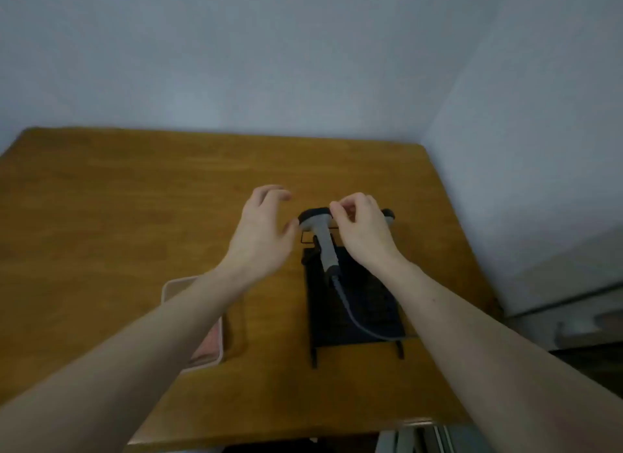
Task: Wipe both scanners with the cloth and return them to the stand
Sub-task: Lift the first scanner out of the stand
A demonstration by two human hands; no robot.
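Pale blue-grey walls (303,54) fill the upper half of the view and meet in a corner at the right, with a darker baseboard strip running low along the right-hand wall. Pushed up against them is a wooden table (135,189), honey-brown with rounded far corners, its near edge cutting across the bottom of the view. Two bare forearms reach in from below over the tabletop. On the table right of centre sits a black stand (371,304), a dark sloped panel on thin legs with a wire frame at its far end. A grey scanner (324,240) with a dark head rests on the stand, handle pointing toward the person, and its grey cable (357,321) curls down across the panel. A second scanner (388,215) shows only as a dark and grey tip behind the right hand. To the left, partly under the left forearm, lies a pale pink tray (175,285) with something pink and soft inside it, too blurred to name. The left hand (259,236) hovers just left of the scanner head, fingers spread and loosely curled, gripping nothing. The right hand (362,231) is over the stand's far end, fingertips pinched together by the scanner head; whether they hold anything I cannot tell.
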